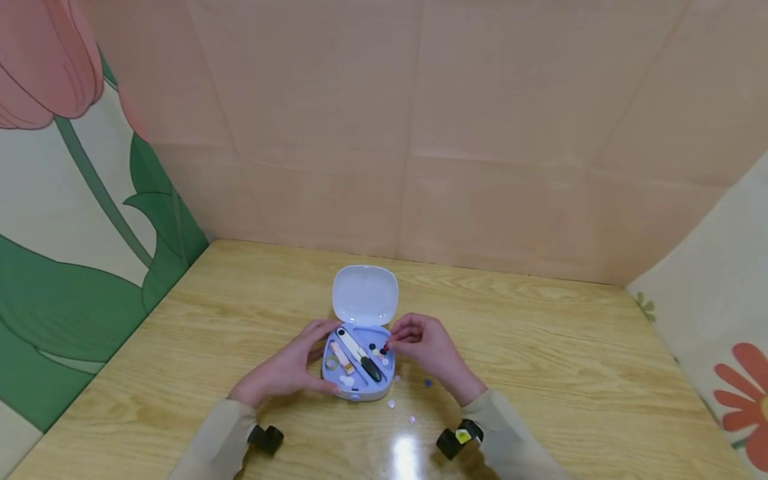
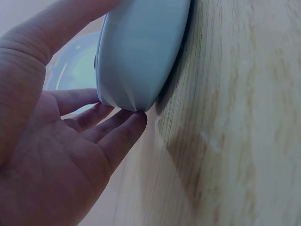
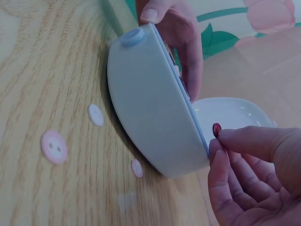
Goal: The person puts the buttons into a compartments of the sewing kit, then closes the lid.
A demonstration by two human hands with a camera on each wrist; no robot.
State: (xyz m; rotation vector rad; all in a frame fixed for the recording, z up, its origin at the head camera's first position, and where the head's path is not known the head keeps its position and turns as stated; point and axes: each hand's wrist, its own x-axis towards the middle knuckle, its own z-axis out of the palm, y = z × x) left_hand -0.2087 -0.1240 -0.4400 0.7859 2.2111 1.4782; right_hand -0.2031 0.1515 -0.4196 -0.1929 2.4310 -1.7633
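A small blue-and-white sewing box (image 1: 360, 393) stands on the table with its lid (image 1: 365, 295) raised. My left hand (image 1: 288, 367) grips the box from the left, thumb at the front and fingers round the back side; the left wrist view shows the fingertips against the box wall (image 2: 141, 52). Between thumb and index finger, my right hand (image 3: 263, 165) pinches a red button (image 3: 217, 130) over the right part of the box. Inside lie a white-and-black tool (image 1: 360, 355), a pinkish tube-like item (image 1: 342, 358) and, in the right compartment, several small buttons (image 1: 377, 354).
Loose on the wooden table (image 1: 540, 373) near the box lie a pink-rimmed button (image 3: 54, 147), a white button (image 3: 96, 115), a small pink button (image 3: 136, 168) and a dark blue button (image 1: 428, 383). A plain pinkish backdrop (image 1: 420, 133) rises behind the table.
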